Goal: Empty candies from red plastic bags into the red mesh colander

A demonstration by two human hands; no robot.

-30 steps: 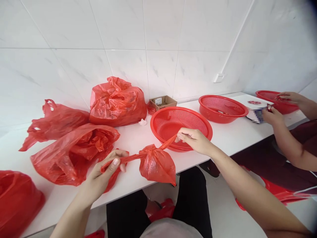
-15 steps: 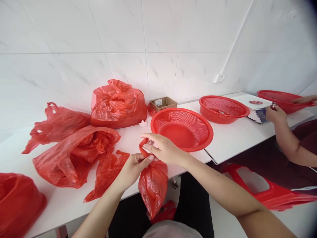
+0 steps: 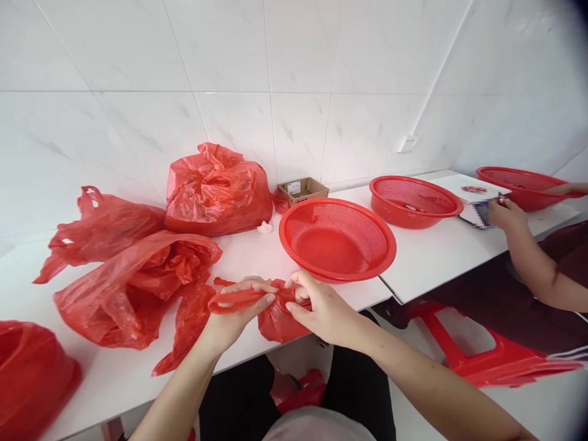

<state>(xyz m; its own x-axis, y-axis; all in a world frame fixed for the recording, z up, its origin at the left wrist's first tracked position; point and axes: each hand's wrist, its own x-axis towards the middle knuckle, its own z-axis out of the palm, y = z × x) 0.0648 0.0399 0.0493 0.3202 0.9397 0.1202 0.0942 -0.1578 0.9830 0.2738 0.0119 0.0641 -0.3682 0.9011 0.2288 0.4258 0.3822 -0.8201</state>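
Wall [image 3: 220, 49] at back, pale tile. White table [image 3: 243, 257] below it, 2nd table [image 3: 427, 263] alongside on R. Big red bag [image 3: 218, 196] up by wall, bulging; contents hidden. Slack red bag [image 3: 110, 294] in front, mouth gaping, more red plastic inside. Far-L bag [image 3: 32, 380] cut off by frame edge, can't tell what's in it. Handled bag [image 3: 110, 226] lies behind slack one, contents n/a to view.

Near basket [image 3: 337, 242], red, perforated, just beyond R hand; its own floor & mesh wall show. Mid basket [image 3: 395, 213], on 2nd table, has a few small items inside, too tiny to ID. Far basket [image 3: 528, 196] has small bits in it, co-worker's hand [image 3: 563, 190] at its rim.

L hand [image 3: 239, 309] & R hand [image 3: 319, 309] face each other over small red bag [image 3: 278, 327], which is at table's near edge, btwn & just below both sets of fingertips. Body squat, under gathered neck; long axis of its twisted strip [image 3: 236, 300] runs L–R across L palm. L hand nearer the strip; neck approx. midway btwn hands. L fingers closed round strip. R fingers curled, thumb & index spaced apart; plastic behind them, can't tell if gripped.

Cardboard box [image 3: 303, 196] nr wall. Pinkish wad [image 3: 265, 227], smallest, beside big bag.
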